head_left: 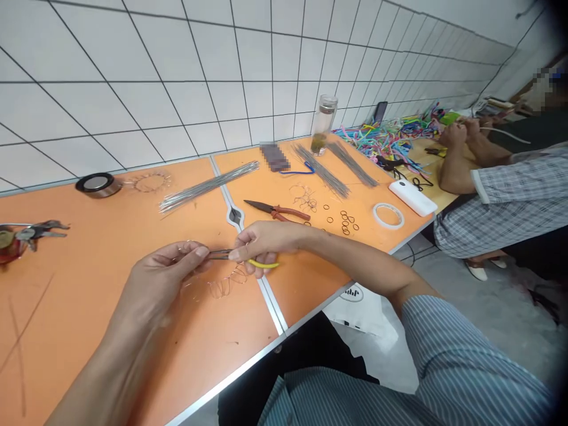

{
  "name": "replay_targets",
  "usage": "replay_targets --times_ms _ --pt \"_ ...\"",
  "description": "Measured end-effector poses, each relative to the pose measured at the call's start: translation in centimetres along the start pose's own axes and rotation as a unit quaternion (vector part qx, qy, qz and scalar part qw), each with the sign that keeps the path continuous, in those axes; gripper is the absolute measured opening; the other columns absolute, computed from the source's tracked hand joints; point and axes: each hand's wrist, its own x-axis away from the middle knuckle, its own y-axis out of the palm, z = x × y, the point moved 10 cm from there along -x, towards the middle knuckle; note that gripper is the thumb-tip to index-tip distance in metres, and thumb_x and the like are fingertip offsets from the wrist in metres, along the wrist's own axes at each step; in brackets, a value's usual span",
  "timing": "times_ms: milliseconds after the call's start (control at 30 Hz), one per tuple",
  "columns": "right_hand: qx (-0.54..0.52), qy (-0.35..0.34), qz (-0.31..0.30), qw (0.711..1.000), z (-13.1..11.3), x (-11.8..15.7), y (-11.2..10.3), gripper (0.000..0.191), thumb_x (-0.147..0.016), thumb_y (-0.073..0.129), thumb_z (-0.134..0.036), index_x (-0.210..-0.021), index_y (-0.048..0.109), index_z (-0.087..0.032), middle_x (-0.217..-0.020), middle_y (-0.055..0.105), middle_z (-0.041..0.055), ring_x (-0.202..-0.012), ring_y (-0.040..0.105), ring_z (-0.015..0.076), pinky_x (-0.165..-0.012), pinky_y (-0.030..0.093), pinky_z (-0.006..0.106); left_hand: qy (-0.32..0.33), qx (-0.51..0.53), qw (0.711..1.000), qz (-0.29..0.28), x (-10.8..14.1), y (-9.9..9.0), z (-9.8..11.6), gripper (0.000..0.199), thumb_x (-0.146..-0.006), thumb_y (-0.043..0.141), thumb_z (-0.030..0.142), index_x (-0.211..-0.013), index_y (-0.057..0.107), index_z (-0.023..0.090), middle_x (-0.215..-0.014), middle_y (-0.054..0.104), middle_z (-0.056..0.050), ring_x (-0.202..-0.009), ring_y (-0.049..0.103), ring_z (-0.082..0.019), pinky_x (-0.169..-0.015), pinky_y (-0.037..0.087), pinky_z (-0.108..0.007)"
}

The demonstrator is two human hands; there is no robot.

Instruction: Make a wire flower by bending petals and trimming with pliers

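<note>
My right hand is closed around small pliers with yellow handles. Their slim dark jaws point left and reach the fingertips of my left hand. Thumb and fingers of that hand are pinched together at the jaw tips, on what looks like thin wire, mostly hidden by the fingers. Just below the hands are loose loops of thin coppery wire, close to the orange table top. Whether these loops join the pinched piece I cannot tell.
Red-handled pliers, small dark rings, a tape roll and wire bundles lie beyond my hands. A glass bottle stands by the tiled wall. More pliers are far left. A co-worker sits at right.
</note>
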Motion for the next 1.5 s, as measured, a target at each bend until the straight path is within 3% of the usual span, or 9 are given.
replay_targets --times_ms 167,300,533,733,867,967,1067,1200,1500 --pt "0.198 -0.022 0.066 0.978 -2.8 3.9 -1.0 0.033 -0.106 0.070 -0.053 -0.101 0.064 -0.020 -0.087 0.078 0.0025 -0.065 0.069 0.0113 -0.058 0.046 0.021 0.016 0.014 1.000 -0.001 0.9 0.7 1.4 0.042 -0.065 0.104 0.051 -0.080 0.081 0.019 -0.077 0.073 -0.003 -0.075 0.065 -0.017 -0.067 0.054 -0.027" --pt "0.489 0.013 0.343 0.802 -5.3 7.3 -6.7 0.031 -0.116 0.044 -0.041 -0.105 0.064 -0.020 -0.103 0.079 0.0129 -0.086 0.073 0.0240 -0.063 0.038 0.030 0.022 0.093 0.995 -0.036 0.6 1.8 1.9 0.045 -0.064 0.105 0.051 -0.078 0.078 0.018 -0.074 0.073 -0.004 -0.063 0.060 -0.011 -0.056 0.046 -0.024" --pt "0.675 0.090 0.372 0.631 -3.1 5.8 -6.1 0.034 -0.117 0.038 -0.034 -0.124 0.066 -0.017 -0.121 0.075 0.0197 -0.113 0.071 0.0364 -0.079 0.045 0.040 0.032 0.170 0.982 -0.073 -0.5 2.0 1.7 0.052 -0.063 0.105 0.053 -0.082 0.075 0.015 -0.084 0.078 -0.005 -0.061 0.065 -0.009 -0.055 0.048 -0.020" --pt "0.742 0.087 0.325 0.580 -1.4 3.9 -4.2 0.043 -0.118 0.039 -0.040 -0.132 0.068 -0.012 -0.132 0.070 0.0236 -0.122 0.065 0.0400 -0.085 0.049 0.047 0.034 0.191 0.975 -0.105 0.0 2.5 2.4 0.038 -0.073 0.099 0.040 -0.085 0.074 0.014 -0.085 0.079 -0.006 -0.062 0.067 -0.010 -0.060 0.054 -0.022" --pt "0.741 0.074 0.314 0.590 -1.4 3.9 -4.4 0.047 -0.117 0.040 -0.045 -0.130 0.071 -0.012 -0.132 0.070 0.0236 -0.122 0.067 0.0407 -0.089 0.049 0.048 0.037 0.201 0.971 -0.125 0.2 2.9 2.7 0.028 -0.079 0.094 0.032 -0.086 0.074 0.014 -0.086 0.079 -0.007 -0.062 0.068 -0.010 -0.060 0.054 -0.021" --pt "0.695 0.045 0.324 0.640 -3.1 4.2 -4.7 0.042 -0.115 0.042 -0.041 -0.121 0.076 -0.017 -0.126 0.074 0.0201 -0.115 0.070 0.0376 -0.086 0.048 0.045 0.040 0.199 0.970 -0.137 0.5 3.1 2.9 0.022 -0.082 0.090 0.026 -0.087 0.074 0.012 -0.086 0.079 -0.007 -0.063 0.069 -0.010 -0.062 0.055 -0.021" --pt "0.566 -0.078 0.361 0.737 -7.1 4.4 -3.9 0.036 -0.112 0.047 -0.036 -0.121 0.078 -0.021 -0.120 0.078 0.0128 -0.110 0.071 0.0309 -0.085 0.048 0.042 0.037 0.187 0.971 -0.145 0.8 3.4 2.9 0.015 -0.084 0.087 0.020 -0.087 0.076 0.011 -0.085 0.080 -0.007 -0.063 0.070 -0.009 -0.064 0.056 -0.021" --pt "0.357 -0.154 0.242 0.889 -8.6 1.8 -1.4 0.028 -0.103 0.063 -0.044 -0.108 0.080 -0.022 -0.095 0.077 0.0051 -0.088 0.068 0.0228 -0.078 0.049 0.037 0.021 0.170 0.975 -0.145 0.8 4.0 2.3 0.009 -0.084 0.085 0.014 -0.086 0.076 0.011 -0.083 0.079 -0.007 -0.060 0.068 -0.009 -0.062 0.055 -0.021" --pt "0.297 -0.125 0.203 0.925 -5.8 -0.3 -1.2 0.021 -0.094 0.076 -0.043 -0.096 0.078 -0.022 -0.083 0.069 0.0010 -0.076 0.059 0.0174 -0.068 0.045 0.033 -0.030 0.141 0.977 -0.155 0.9 5.3 0.4 0.008 -0.089 0.077 0.006 -0.082 0.074 0.010 -0.080 0.079 -0.009 -0.060 0.069 -0.011 -0.066 0.058 -0.027"
